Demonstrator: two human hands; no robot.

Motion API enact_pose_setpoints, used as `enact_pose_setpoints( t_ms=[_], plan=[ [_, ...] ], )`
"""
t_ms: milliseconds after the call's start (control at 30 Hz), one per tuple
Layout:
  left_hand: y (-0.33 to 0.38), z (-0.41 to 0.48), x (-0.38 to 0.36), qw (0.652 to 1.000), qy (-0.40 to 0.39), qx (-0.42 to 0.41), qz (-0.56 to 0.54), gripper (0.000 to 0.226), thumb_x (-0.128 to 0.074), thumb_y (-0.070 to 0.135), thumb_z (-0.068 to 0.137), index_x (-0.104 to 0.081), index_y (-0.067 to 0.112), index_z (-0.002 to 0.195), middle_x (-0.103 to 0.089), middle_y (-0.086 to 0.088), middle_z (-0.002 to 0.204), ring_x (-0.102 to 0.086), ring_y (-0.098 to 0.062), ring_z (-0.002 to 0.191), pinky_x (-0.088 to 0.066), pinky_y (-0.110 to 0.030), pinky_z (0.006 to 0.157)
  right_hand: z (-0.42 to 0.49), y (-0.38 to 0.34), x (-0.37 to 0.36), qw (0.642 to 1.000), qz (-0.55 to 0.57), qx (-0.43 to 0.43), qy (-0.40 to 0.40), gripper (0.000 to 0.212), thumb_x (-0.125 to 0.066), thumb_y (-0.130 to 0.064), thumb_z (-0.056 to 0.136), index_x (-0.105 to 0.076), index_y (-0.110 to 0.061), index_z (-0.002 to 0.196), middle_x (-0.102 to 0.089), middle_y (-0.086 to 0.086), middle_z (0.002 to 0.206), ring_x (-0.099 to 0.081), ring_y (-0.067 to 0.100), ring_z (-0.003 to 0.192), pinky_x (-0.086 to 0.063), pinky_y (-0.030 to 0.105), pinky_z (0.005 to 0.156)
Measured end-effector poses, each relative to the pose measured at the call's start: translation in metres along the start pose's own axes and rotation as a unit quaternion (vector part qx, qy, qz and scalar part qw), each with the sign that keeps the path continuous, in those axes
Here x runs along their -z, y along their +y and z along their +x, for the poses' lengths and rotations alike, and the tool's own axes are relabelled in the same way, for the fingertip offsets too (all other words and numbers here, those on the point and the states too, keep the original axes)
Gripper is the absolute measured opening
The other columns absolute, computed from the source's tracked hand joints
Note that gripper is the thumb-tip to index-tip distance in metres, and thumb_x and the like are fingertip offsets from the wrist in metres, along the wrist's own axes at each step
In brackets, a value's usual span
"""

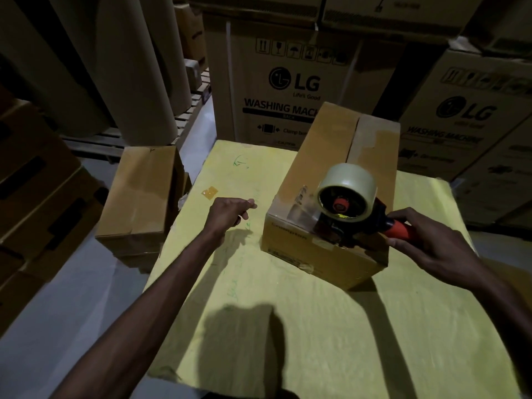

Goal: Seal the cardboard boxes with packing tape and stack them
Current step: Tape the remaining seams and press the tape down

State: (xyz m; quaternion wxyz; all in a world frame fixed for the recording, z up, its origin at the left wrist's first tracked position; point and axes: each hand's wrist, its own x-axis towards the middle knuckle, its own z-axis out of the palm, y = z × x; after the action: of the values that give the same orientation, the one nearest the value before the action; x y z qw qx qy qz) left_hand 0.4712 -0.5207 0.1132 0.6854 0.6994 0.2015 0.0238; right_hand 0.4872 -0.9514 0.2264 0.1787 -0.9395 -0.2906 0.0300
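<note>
Evidently taping is starting: the right hand (426,240) has its fingers (403,213) curled round the tape dispenser (348,203), which sits on the near end of the box (325,168) on the counter (288,326). The left hand (227,214) hovers to its left, loosely curled and holding nothing. Next, steady the box and draw tape far along the seam.

Dim, warm light from above; a dark shadow falls on the yellow table (316,341); edges bend and blur.
</note>
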Motion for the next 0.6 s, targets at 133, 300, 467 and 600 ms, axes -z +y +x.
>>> enact_pose_setpoints(
  t_ms=[133, 300, 467, 600],
  plan=[
    [-0.007, 0.001, -0.008, 1.0, 0.006, 0.005, 0.004, 0.019, -0.075, 0.028, 0.094, -0.084, 0.011, 0.094, -0.061, -0.005, 0.063, -0.037, -0.014, 0.051, -0.032, -0.022, 0.05, -0.007, 0.002, -0.001, 1.0, 0.005, -0.009, 0.004, 0.044, -0.05, -0.063, 0.095, -0.044, -0.043, 0.134, -0.059, -0.016, 0.119, -0.062, 0.01, 0.093, -0.049, 0.025, 0.062],
    [-0.018, 0.002, -0.012, 1.0, 0.0, 0.025, 0.01, 0.018, -0.075, 0.03, 0.094, -0.084, 0.014, 0.092, -0.064, -0.006, 0.066, -0.038, -0.011, 0.048, -0.032, -0.023, 0.052, -0.008, -0.002, 0.001, 1.0, 0.007, -0.01, 0.002, 0.045, -0.054, -0.055, 0.091, -0.045, -0.043, 0.134, -0.061, -0.012, 0.12, -0.062, 0.011, 0.094, -0.049, 0.025, 0.063],
    [-0.023, -0.005, -0.024, 0.999, 0.008, 0.006, 0.045, 0.021, -0.078, 0.034, 0.092, -0.083, 0.014, 0.086, -0.07, -0.007, 0.066, -0.042, -0.012, 0.046, -0.037, -0.023, 0.053, -0.007, -0.004, 0.001, 1.0, -0.002, -0.003, -0.002, 0.046, -0.046, -0.067, 0.093, -0.046, -0.044, 0.133, -0.06, -0.016, 0.119, -0.063, 0.01, 0.094, -0.056, 0.032, 0.065],
    [-0.027, -0.014, -0.044, 0.988, 0.096, -0.029, 0.115, 0.024, -0.075, 0.045, 0.091, -0.084, 0.023, 0.085, -0.074, 0.005, 0.066, -0.06, -0.007, 0.055, -0.053, -0.028, 0.061, -0.006, -0.006, 0.002, 1.0, -0.008, -0.001, -0.002, 0.052, -0.043, -0.071, 0.089, -0.045, -0.045, 0.133, -0.058, -0.019, 0.119, -0.063, 0.011, 0.095, -0.057, 0.033, 0.065]
  ],
)
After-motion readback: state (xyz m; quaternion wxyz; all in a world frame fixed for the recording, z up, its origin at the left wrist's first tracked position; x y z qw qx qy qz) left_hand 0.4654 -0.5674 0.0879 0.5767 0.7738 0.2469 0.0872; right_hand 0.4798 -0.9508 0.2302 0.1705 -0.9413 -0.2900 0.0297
